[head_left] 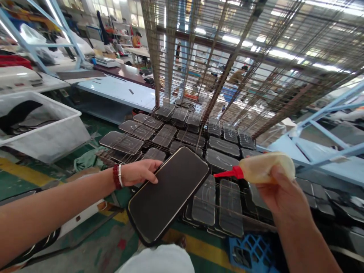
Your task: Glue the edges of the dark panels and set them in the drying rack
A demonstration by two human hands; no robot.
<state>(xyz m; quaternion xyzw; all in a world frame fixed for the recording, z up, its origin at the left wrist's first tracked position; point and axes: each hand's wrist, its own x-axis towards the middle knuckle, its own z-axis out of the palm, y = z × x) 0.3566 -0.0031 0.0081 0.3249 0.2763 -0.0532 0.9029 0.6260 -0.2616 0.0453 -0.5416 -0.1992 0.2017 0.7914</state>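
Black panel (170, 193): left hand (142, 173) is pinching its ten-o'clock edge, fingers nearly closed, probably leaving the face free; right hand (284, 195) is wrapping a bottle (256, 167), nozzle (231, 173) aiming nine o'clock lol.

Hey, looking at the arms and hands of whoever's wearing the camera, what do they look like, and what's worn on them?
Both hands are gloveless, and no sleeves show on the forearms. Above the left hand, the wrist has a dark red beaded bracelet and a silvery bangle. Nothing worn shows on the right hand.
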